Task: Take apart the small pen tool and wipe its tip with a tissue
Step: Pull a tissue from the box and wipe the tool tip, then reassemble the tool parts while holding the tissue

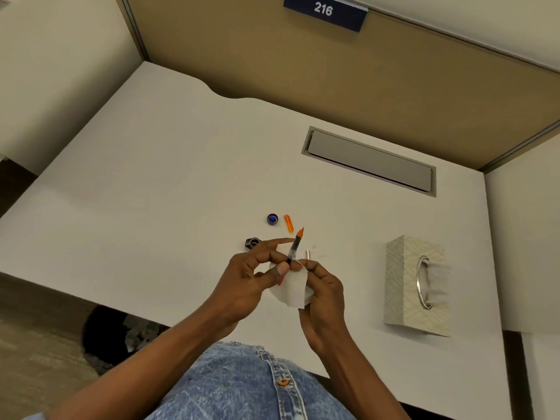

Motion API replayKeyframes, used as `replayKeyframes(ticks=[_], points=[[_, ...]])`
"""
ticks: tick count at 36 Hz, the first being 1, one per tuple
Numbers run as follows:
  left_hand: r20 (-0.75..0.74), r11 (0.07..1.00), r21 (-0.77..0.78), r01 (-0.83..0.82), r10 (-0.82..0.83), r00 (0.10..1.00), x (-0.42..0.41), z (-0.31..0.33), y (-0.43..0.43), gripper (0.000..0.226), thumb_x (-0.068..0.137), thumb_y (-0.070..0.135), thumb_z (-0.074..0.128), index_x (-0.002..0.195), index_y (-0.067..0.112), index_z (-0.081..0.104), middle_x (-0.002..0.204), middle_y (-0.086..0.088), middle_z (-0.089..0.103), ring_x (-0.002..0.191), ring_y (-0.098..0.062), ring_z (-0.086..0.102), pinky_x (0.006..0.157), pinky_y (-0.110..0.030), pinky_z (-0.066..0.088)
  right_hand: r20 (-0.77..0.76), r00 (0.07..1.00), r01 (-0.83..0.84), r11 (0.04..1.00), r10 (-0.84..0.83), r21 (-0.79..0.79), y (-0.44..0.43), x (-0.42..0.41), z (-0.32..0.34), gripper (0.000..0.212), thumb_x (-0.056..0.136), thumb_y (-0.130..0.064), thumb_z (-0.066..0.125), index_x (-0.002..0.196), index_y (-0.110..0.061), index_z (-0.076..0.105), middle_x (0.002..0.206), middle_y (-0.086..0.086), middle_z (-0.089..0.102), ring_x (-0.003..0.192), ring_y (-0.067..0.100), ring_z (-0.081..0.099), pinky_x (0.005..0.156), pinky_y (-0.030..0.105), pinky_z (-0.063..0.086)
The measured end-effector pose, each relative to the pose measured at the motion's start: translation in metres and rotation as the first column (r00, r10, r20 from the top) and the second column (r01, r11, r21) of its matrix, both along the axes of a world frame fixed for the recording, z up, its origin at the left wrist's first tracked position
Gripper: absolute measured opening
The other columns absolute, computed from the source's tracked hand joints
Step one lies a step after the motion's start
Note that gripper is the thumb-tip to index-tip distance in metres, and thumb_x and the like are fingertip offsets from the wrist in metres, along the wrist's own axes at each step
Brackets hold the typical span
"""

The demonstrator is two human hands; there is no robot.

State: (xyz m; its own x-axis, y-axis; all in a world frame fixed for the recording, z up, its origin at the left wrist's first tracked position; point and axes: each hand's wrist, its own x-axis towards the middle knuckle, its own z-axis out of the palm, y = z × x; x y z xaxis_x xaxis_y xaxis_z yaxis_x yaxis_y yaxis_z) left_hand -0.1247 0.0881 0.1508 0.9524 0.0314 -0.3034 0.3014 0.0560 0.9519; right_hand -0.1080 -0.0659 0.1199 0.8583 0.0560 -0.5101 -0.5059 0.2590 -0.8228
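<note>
Both hands meet above the near edge of the white worktop (pixel 151 165). My left hand (pixel 242 280) pinches the slim clear pen tool (pixel 293 249) by its base, orange tip raised for wiping; my right hand (pixel 322 294) grips the folded white tissue (pixel 292 287) just beneath it, ready.

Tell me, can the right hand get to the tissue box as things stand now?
Probably yes: the tissue box stands beside the right hand with bare desk between, but that hand holds a tissue.
</note>
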Motion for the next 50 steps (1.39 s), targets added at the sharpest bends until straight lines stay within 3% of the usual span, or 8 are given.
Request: replayKeyframes(ticks=[4, 14, 19, 22, 26, 35, 43, 50], points=[[-0.017, 1.000, 0.028, 0.014, -0.013, 1.000, 0.000, -0.004, 0.002, 0.018, 0.102, 0.014, 0.067, 0.101, 0.018, 0.084, 0.127, 0.011, 0.077, 0.129, -0.008, 0.062, 0.101, -0.023, 0.043, 0.010, 0.996, -0.088, 0.996, 0.088, 0.005, 0.000, -0.004, -0.003, 0.021, 0.084, -0.031, 0.065, 0.089, -0.023, 0.083, 0.092, 0.003, 0.077, 0.079, 0.014, 0.068, 0.064, 0.026, 0.055], [-0.010, 0.997, 0.079, -0.016, 0.017, 1.000, -0.003, -0.012, 0.004, 0.020, 0.099, 0.005, 0.070, 0.096, 0.018, 0.085, 0.109, 0.006, 0.079, 0.106, -0.007, 0.069, 0.081, -0.013, 0.053, -0.005, 1.000, -0.016, 0.980, 0.017, 0.201, -0.013, -0.005, -0.029, 0.028, 0.087, -0.034, 0.066, 0.097, -0.013, 0.082, 0.103, 0.009, 0.078, 0.094, 0.021, 0.072, 0.080, 0.033, 0.057], [-0.059, 0.996, -0.018, -0.083, 0.082, 0.995, -0.005, -0.016, 0.008, 0.021, 0.098, 0.001, 0.069, 0.095, 0.012, 0.085, 0.113, -0.002, 0.079, 0.106, -0.013, 0.069, 0.079, -0.015, 0.053, -0.060, 0.994, 0.079, 0.972, -0.095, -0.223, -0.037, 0.015, -0.073, 0.017, 0.099, -0.026, 0.071, 0.099, -0.010, 0.080, 0.093, 0.011, 0.081, 0.086, 0.027, 0.077, 0.071, 0.030, 0.062], [-0.119, 0.990, -0.081, -0.119, 0.109, 0.987, -0.008, -0.017, 0.009, 0.022, 0.099, 0.002, 0.067, 0.093, 0.014, 0.085, 0.110, -0.001, 0.080, 0.107, -0.008, 0.070, 0.083, -0.010, 0.051, -0.008, 1.000, -0.013, 0.879, 0.010, -0.477, -0.054, 0.025, -0.105, 0.005, 0.095, -0.016, 0.075, 0.094, -0.020, 0.078, 0.087, 0.000, 0.080, 0.086, 0.030, 0.077, 0.074, 0.035, 0.064], [-0.172, 0.977, -0.129, -0.173, 0.150, 0.974, -0.011, -0.019, 0.009, 0.018, 0.098, 0.002, 0.067, 0.096, 0.007, 0.084, 0.108, -0.005, 0.082, 0.104, -0.007, 0.072, 0.083, -0.009, 0.051, 0.005, 0.980, -0.115, 0.585, 0.199, -0.803, -0.064, 0.041, -0.134, 0.007, 0.092, -0.016, 0.076, 0.098, -0.018, 0.078, 0.094, -0.003, 0.079, 0.090, 0.019, 0.074, 0.084, 0.040, 0.061], [-0.165, 0.979, -0.058, -0.197, 0.186, 0.969, -0.022, -0.022, 0.010, 0.018, 0.097, -0.002, 0.067, 0.096, 0.004, 0.084, 0.104, -0.002, 0.082, 0.101, -0.007, 0.074, 0.082, -0.009, 0.053, -0.084, 0.948, -0.179, 0.297, 0.306, -0.938, -0.048, 0.073, -0.152, 0.035, 0.087, -0.043, 0.082, 0.109, -0.020, 0.069, 0.102, 0.000, 0.068, 0.097, 0.023, 0.065, 0.074, 0.035, 0.051], [-0.152, 0.975, 0.050, -0.218, 0.223, 0.963, -0.029, -0.029, 0.019, 0.024, 0.098, 0.006, 0.071, 0.091, 0.023, 0.087, 0.107, 0.005, 0.081, 0.109, -0.015, 0.072, 0.091, -0.024, 0.052, -0.091, 0.962, -0.176, 0.333, 0.256, -0.926, -0.032, 0.077, -0.154, 0.012, 0.096, -0.026, 0.071, 0.100, -0.014, 0.071, 0.102, 0.007, 0.072, 0.093, 0.030, 0.068, 0.072, 0.033, 0.049], [-0.127, 0.966, 0.139, -0.218, 0.236, 0.963, -0.021, -0.036, 0.024, 0.027, 0.098, 0.011, 0.072, 0.090, 0.032, 0.087, 0.107, 0.009, 0.079, 0.104, -0.015, 0.071, 0.094, -0.037, 0.054, 0.134, 0.953, -0.085, 0.661, 0.273, -0.746, -0.024, 0.053, -0.106, 0.019, 0.099, -0.014, 0.067, 0.110, -0.029, 0.062, 0.078, -0.006, 0.075, 0.066, 0.011, 0.076, 0.071, 0.038, 0.061]])
